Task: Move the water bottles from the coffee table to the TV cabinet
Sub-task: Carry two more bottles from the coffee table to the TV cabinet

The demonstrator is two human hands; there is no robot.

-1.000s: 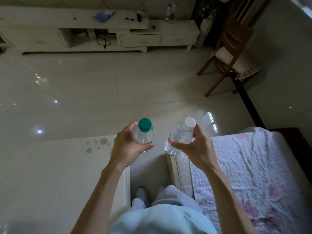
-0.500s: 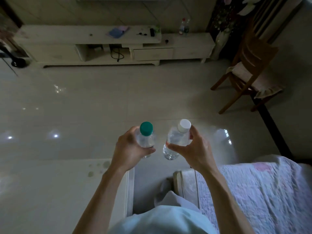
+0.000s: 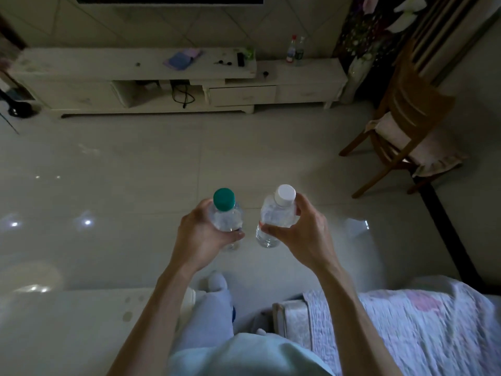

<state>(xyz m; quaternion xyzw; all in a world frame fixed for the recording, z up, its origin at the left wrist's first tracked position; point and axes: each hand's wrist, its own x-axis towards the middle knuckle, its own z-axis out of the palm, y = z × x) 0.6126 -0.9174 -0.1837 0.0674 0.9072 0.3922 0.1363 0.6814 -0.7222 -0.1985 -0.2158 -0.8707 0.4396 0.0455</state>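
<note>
Left hand (image 3: pixel 202 237): fingers and thumb are curled round the body of the green-capped bottle (image 3: pixel 226 217), with the thumb lying across its near side in a full wrap.
Right hand (image 3: pixel 303 236): the thumb presses across the near side of the white-capped bottle (image 3: pixel 276 213), and the fingers curl behind its shoulder just below the cap in a firm hold.
Green-capped bottle: clear and roughly upright, cap toward the camera, held in the air above the floor (image 3: pixel 162 172).
White-capped bottle: clear and leaning a little, with its cap to the right of its base. The base shows below the thumb.
Gap: the 2 held bottles are side by side, close but not touching, with a strip of floor visible between them.
Floor: pale glossy tiles with bright light spots on the left.
Coffee table (image 3: pixel 67 327): pale top at the lower left, under the left forearm, with a few round marks near its right end. Both held bottles are beyond its far edge.
Quilted seat (image 3: pixel 423 324): at the lower right, under the right forearm, covered in pink-flowered fabric.
TV cabinet (image 3: pixel 108 66): long and pale, against the far wall, well apart from both hands. A drawer (image 3: pixel 242 95) sits right of centre, and a black cable (image 3: pixel 183 95) hangs in an open shelf.
Cabinet top: a blue and purple flat item (image 3: pixel 181 58), a few small dark things, and 2 far bottles (image 3: pixel 295 51) standing on the lower right section.
Chair (image 3: pixel 406 126): wooden with a cushion, near the cabinet's right end.
</note>
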